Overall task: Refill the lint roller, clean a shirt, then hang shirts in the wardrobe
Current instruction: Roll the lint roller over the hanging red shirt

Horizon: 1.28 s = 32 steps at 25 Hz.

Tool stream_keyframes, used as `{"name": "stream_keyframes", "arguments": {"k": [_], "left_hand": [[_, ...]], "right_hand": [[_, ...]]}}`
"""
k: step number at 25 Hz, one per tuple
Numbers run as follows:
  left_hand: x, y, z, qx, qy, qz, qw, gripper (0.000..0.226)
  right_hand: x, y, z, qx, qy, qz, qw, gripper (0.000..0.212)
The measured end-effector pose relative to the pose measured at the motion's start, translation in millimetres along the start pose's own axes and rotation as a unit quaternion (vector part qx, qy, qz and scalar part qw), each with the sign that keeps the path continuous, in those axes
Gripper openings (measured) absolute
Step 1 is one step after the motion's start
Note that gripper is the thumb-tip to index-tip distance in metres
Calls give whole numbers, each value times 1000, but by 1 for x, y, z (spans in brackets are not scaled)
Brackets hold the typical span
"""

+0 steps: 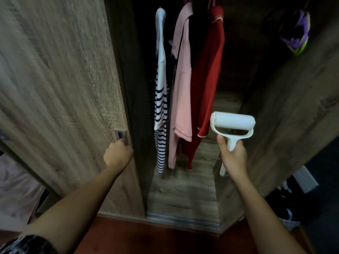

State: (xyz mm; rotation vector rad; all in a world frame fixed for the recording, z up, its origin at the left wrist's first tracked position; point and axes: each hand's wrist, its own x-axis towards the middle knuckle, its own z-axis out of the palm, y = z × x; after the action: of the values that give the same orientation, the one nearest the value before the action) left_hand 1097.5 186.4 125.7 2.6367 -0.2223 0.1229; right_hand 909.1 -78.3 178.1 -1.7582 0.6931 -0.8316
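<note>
I stand in front of a wooden wardrobe with its sliding door (pixel 60 85) drawn partly aside. My left hand (pixel 118 154) has its fingers curled into the door's metal recessed handle (pixel 121 136). My right hand (pixel 233 158) grips the white handle of a lint roller (pixel 232 123), held upright with its white roll on top. Three shirts hang inside: a white one with navy stripes (pixel 161 107), a pink one (pixel 181 99) and a red one (pixel 207 85).
The wardrobe's wooden floor (pixel 181 191) lies bare below the shirts. A second wooden panel (pixel 293 110) stands on the right. A purple item (pixel 297 35) hangs at the upper right. Dark shoes (pixel 288 204) sit low on the right. The room floor (pixel 146 239) is reddish.
</note>
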Motion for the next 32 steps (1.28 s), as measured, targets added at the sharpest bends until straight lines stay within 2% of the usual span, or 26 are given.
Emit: {"name": "stream_keyframes", "arguments": {"k": [1,3,5,6,8,10,12,14,18,20,22,24,27,30,32], "left_hand": [[-9,18,0,-36,46,16,998,36],[-31,65,-6,-109,110,127,980,31],[-46,120,-18,-191,142,226,945,28],[-47,146,-25,-223,151,246,931,30],[-38,194,-33,-244,141,237,929,35],[-26,226,-26,-192,101,216,952,41],[-19,238,-11,-142,65,203,967,41],[-23,241,-4,-139,61,216,965,28],[-48,228,-27,-246,61,274,927,14],[-49,211,-54,-303,57,222,925,14],[-37,190,-84,-339,100,140,925,16],[-21,170,-111,-320,167,92,928,18],[-3,143,-136,-232,249,85,936,14],[17,113,-142,-192,315,89,925,33],[32,95,-139,-197,339,98,915,38]], "right_hand": [[3,0,-2,4,0,3,1000,31],[10,-2,-7,9,0,8,1000,28],[20,-5,-15,-6,1,6,1000,28],[25,-8,-20,-12,6,4,1000,29],[38,-11,-34,-11,22,3,1000,37],[50,-13,-46,-2,33,14,999,47],[59,-15,-55,10,26,24,999,48],[65,-16,-62,14,12,23,1000,41],[80,-12,-66,29,-47,10,998,26],[87,-14,-61,45,-67,4,997,14],[93,-21,-48,65,-94,-16,993,6],[92,-34,-28,85,-128,-39,987,5],[84,-59,10,118,-170,-76,975,14],[73,-75,50,102,-179,-110,972,25],[61,-81,74,82,-183,-131,971,24]]}}
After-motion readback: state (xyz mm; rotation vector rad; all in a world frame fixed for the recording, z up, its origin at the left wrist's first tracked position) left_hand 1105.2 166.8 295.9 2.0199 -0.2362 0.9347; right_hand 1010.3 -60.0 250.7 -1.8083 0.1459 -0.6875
